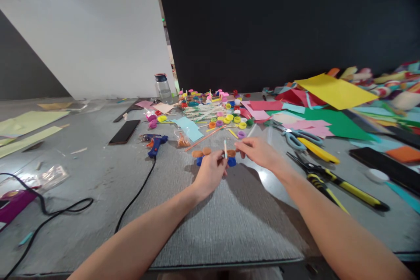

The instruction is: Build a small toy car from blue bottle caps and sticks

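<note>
In the middle of the table is a small craft piece with orange-brown discs point(197, 153) and blue bottle caps point(232, 161), partly hidden by my left hand point(211, 169). My left hand's fingers are closed around its middle. A short pale stick point(225, 149) stands upright at those fingertips. My right hand point(257, 151) is beside the piece's right end, with thumb and forefinger pinched close to the right brown disc. Whatever lies between those fingertips is too small to make out. An orange stick point(206, 138) lies just behind the piece.
A blue glue gun point(156, 145) with a black cord and a phone point(125, 132) lie to the left. Coloured caps point(229, 117) are scattered behind. Scissors point(297, 136), yellow-black pliers point(344, 186) and coloured paper point(337, 92) lie to the right. A bottle point(162, 86) stands at the back.
</note>
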Motion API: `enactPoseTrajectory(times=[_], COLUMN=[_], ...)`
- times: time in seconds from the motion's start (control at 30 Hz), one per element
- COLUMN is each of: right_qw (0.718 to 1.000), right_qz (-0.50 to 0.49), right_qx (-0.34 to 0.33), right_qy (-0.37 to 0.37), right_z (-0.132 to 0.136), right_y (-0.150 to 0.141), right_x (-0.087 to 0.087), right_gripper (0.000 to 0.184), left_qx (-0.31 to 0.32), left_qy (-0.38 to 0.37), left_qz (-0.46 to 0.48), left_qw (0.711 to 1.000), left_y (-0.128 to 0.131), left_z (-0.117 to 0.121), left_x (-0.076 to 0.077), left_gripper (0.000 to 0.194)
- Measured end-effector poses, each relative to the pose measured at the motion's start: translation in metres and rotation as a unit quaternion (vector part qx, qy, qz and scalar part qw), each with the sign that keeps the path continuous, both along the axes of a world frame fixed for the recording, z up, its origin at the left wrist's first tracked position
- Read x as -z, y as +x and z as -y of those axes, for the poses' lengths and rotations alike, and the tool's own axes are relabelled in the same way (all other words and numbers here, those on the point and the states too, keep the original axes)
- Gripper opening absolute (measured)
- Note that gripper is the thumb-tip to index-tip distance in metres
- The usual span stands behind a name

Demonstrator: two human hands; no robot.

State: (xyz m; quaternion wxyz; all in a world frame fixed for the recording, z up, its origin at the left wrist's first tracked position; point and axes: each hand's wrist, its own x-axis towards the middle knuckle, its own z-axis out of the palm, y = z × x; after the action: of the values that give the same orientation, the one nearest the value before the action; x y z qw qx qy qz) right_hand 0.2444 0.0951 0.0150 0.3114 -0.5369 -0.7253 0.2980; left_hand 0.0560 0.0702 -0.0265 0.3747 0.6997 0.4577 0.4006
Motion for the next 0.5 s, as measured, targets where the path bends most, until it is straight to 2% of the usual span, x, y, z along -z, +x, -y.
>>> enactPoseTrajectory(times=[0.1, 0.2, 0.33, 0.43, 0.5], right_qw=[0.994, 0.968, 0.927, 0.901, 0.889], right_qz=[0.008, 0.076, 0.177, 0.233, 0.253], right_qx=[-0.075, -0.142, -0.154, -0.152, -0.156], right_qy=[0.083, 0.192, 0.292, 0.334, 0.349], right_z=[0.006, 0.009, 0.008, 0.007, 0.006], right_y=[0.009, 0.014, 0.011, 0.007, 0.005], right_x=[-0.003, -0.002, 0.005, 0.01, 0.011], right_gripper=[0.015, 0.008, 0.008, 0.005, 0.009], left_qx=[0.001, 0.002, 0.006, 0.013, 0.015], left_qy=[-0.002, -0.001, 0.005, 0.008, 0.011], left_qz=[0.011, 0.01, 0.008, 0.008, 0.005], left_qw=[1.0, 1.0, 1.0, 1.0, 1.0], left_y=[-0.001, -0.001, -0.002, -0.003, -0.005], left_z=[-0.001, -0.001, -0.002, -0.004, -0.005], left_x=[0.001, 0.002, 0.003, 0.005, 0.006], left_gripper=[0.016, 0.016, 0.018, 0.02, 0.021])
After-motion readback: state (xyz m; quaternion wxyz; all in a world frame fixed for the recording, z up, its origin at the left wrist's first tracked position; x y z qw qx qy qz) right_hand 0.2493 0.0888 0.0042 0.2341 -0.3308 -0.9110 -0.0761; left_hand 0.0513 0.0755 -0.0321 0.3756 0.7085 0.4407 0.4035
